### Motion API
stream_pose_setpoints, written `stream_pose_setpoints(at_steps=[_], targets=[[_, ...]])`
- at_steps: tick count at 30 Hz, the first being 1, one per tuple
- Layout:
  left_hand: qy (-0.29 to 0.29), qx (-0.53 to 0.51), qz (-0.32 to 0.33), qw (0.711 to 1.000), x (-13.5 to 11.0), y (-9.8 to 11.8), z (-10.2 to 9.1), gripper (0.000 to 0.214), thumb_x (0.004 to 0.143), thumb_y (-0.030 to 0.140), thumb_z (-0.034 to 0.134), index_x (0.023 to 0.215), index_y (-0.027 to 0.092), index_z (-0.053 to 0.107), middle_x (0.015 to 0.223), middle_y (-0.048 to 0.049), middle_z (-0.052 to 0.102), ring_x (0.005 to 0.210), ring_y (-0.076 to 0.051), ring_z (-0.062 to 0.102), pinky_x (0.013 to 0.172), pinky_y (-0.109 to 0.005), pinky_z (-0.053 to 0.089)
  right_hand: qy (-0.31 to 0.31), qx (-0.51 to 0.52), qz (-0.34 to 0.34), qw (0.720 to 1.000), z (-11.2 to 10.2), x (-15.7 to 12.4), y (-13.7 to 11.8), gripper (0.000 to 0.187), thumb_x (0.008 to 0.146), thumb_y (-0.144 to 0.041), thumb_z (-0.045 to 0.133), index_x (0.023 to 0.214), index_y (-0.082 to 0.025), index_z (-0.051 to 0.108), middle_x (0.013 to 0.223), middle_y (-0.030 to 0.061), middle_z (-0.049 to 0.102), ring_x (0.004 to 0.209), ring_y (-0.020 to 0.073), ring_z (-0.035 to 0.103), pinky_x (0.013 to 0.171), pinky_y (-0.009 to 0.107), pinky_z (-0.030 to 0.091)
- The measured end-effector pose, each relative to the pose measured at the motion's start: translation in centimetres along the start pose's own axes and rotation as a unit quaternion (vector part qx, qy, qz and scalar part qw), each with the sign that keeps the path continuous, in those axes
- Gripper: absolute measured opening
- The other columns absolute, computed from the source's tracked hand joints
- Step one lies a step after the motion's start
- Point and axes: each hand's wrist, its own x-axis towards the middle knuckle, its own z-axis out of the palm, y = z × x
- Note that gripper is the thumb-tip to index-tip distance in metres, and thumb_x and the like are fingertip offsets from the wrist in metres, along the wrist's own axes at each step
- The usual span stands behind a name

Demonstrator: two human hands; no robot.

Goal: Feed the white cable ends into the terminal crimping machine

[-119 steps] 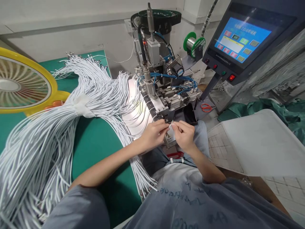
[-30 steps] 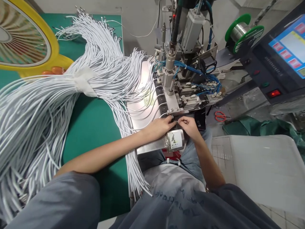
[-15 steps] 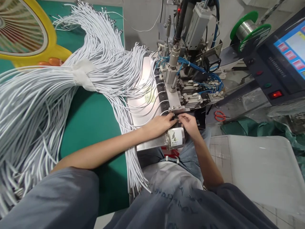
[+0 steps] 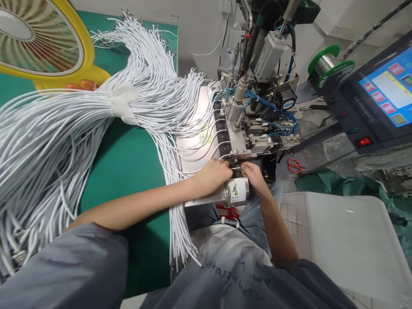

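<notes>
— What takes up most of the view?
— A green bench (image 4: 128,163) carrying a huge bundle of white cables (image 4: 58,128). The bundle is taped at its middle and fans toward a grey machine (image 4: 254,111) at the bench's right edge.
— Any containers?
— A white tub (image 4: 347,231) stands low on the right. I cannot tell what is in it.
— Anything readable?
— The blue touchscreen (image 4: 386,90) shows coloured buttons, but the text is too small to read. The silver cylinder (image 4: 236,192) has a label with a warning triangle, and nothing legible.
— And the hands?
— The left hand (image 4: 214,174) and right hand (image 4: 254,175) meet just above that cylinder, at the machine's front edge. Both have their fingertips pinched tight.
— On what?
— On one small cable end (image 4: 236,168), held between them against the machine's front.
</notes>
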Motion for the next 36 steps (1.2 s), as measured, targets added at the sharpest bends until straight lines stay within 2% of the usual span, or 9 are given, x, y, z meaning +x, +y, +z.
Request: stream_pose_setpoints(at_steps=[7, 10, 13, 17, 20, 23, 28, 34, 36], targets=[[0.021, -0.001, -0.007, 1.0, -0.3, 0.3, 0.2, 0.014, 0.078, 0.003, 0.052, 0.07, 0.01, 0.062, 0.077, -0.0093, 0.06, 0.067, -0.02, 0.061, 0.051, -0.028, 0.038, 0.074, -0.101, -0.132, 0.983, 0.1, -1.7, 0.1, 0.03, 0.085, -0.038, 0.042, 0.092, -0.018, 0.063, 0.084, 0.0051, 0.061, 0.076, 0.0166, 0.056, 0.074, 0.03, 0.044], [0.026, 0.004, -0.007, 1.0, -0.3, 0.5, 0.3, 0.013, 0.078, 0.003, 0.053, 0.071, 0.01, 0.062, 0.077, -0.0095, 0.06, 0.069, -0.021, 0.061, 0.051, -0.027, 0.037, 0.052, -0.171, -0.194, 0.965, 0.1, -2.9, -0.2, 0.036, 0.09, -0.035, 0.036, 0.102, -0.018, 0.066, 0.105, 0.0095, 0.06, 0.1, 0.0194, 0.055, 0.09, 0.033, 0.042], [0.027, 0.002, -0.008, 1.0, -0.4, 0.6, 0.4, 0.015, 0.079, 0.004, 0.052, 0.07, 0.01, 0.062, 0.076, -0.0097, 0.06, 0.069, -0.021, 0.06, 0.051, -0.027, 0.037, 0.048, -0.224, -0.203, 0.952, 0.1, -3.8, -0.4, 0.036, 0.09, -0.035, 0.039, 0.104, -0.019, 0.068, 0.111, 0.01, 0.056, 0.102, 0.0198, 0.055, 0.093, 0.034, 0.041], [0.038, 0.002, -0.005, 0.999, -0.2, 0.6, 0.4, 0.018, 0.08, 0.004, 0.051, 0.067, 0.01, 0.061, 0.072, -0.01, 0.059, 0.067, -0.021, 0.06, 0.05, -0.027, 0.036, 0.089, -0.198, -0.205, 0.954, -0.1, -3.5, -0.2, 0.032, 0.086, -0.035, 0.044, 0.092, -0.017, 0.07, 0.104, 0.0101, 0.059, 0.097, 0.0202, 0.057, 0.089, 0.034, 0.042], [0.03, 0.002, 0.009, 1.0, 0.0, 0.4, 0.5, 0.02, 0.079, 0.003, 0.051, 0.064, 0.01, 0.061, 0.065, -0.0094, 0.058, 0.063, -0.02, 0.06, 0.048, -0.028, 0.035, 0.141, -0.139, -0.143, 0.97, -0.2, -2.3, 0.2, 0.03, 0.082, -0.037, 0.044, 0.076, -0.017, 0.065, 0.079, 0.0064, 0.062, 0.08, 0.019, 0.057, 0.075, 0.032, 0.045], [0.033, 0.004, 0.019, 0.999, 0.0, 0.4, 0.6, 0.021, 0.08, 0.003, 0.05, 0.063, 0.01, 0.061, 0.064, -0.009, 0.058, 0.062, -0.02, 0.06, 0.048, -0.029, 0.034, 0.113, -0.12, -0.1, 0.981, 0.0, -1.1, 0.5, 0.026, 0.076, -0.04, 0.047, 0.064, -0.019, 0.057, 0.058, -0.0001, 0.054, 0.059, 0.0152, 0.051, 0.059, 0.027, 0.043], [0.028, 0.02, -0.012, 0.999, -0.4, 1.0, 0.2, 0.017, 0.08, 0.003, 0.051, 0.068, 0.009, 0.062, 0.073, -0.0118, 0.059, 0.072, -0.023, 0.06, 0.049, -0.027, 0.033, 0.096, -0.109, -0.092, 0.985, 0.0, -0.3, 0.2, 0.026, 0.071, -0.041, 0.048, 0.055, -0.02, 0.049, 0.05, -0.0036, 0.045, 0.048, 0.0111, 0.04, 0.048, 0.024, 0.036], [0.019, 0.03, -0.09, 0.995, -0.4, 1.0, -0.3, 0.023, 0.084, 0.0, 0.042, 0.087, 0.006, 0.064, 0.089, -0.0164, 0.06, 0.084, -0.025, 0.058, 0.054, -0.028, 0.032, 0.239, -0.121, -0.128, 0.955, 1.0, -5.5, -1.7, 0.02, 0.077, -0.035, 0.047, 0.064, -0.02, 0.05, 0.055, -0.003, 0.043, 0.052, 0.012, 0.039, 0.05, 0.024, 0.032], [0.004, 0.026, -0.133, 0.991, -0.2, 0.6, -0.4, 0.03, 0.086, -0.001, 0.036, 0.099, 0.004, 0.062, 0.093, -0.0181, 0.06, 0.087, -0.026, 0.057, 0.055, -0.028, 0.031, 0.226, -0.144, -0.136, 0.954, 3.0, -8.4, -2.0, 0.022, 0.08, -0.034, 0.047, 0.066, -0.02, 0.055, 0.056, -0.0017, 0.048, 0.053, 0.0129, 0.044, 0.051, 0.025, 0.034]])
